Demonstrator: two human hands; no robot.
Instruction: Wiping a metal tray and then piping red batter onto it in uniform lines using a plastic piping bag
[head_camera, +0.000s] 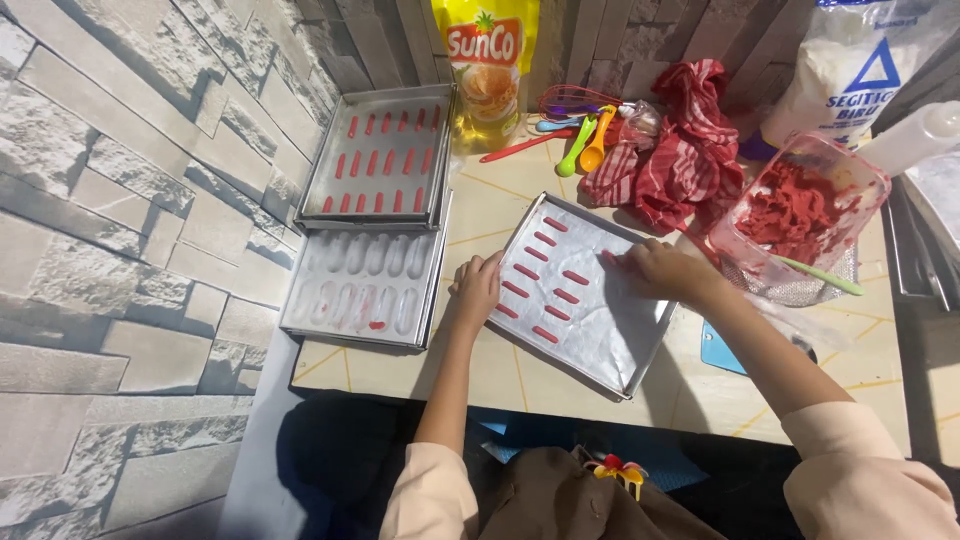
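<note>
- Head view: the left hand (476, 288) rests with its fingers curled narrow on the near-left rim of the baking tray (630, 345), gripping nothing else that shows.
- The right hand (662, 270) lies at the tray's far-right edge, fingers drawn together on a red dough stick (611, 259); the fingertips cover most of it, so I cannot tell whether it is pinched or only pressed.
- The tray sits tilted on the counter (500, 385), just in front of the person, with rows of red sticks (545, 287) on its far half and bare lining on its near half.
- A plastic tub of red dough (800, 205) with a green spatula (822, 276) stands just right of the right hand; its near side is blurred by a mesh under it.
- Two more trays (372, 225) are stacked at the left against the stone-pattern wall (120, 250), the upper one hiding the far part of the lower.
- A yellow oil pouch (486, 60) and a white bag (860, 70) are cut off by the top edge.
- A red striped cloth (690, 150) crowds the far side; open counter lies near the front edge.
</note>
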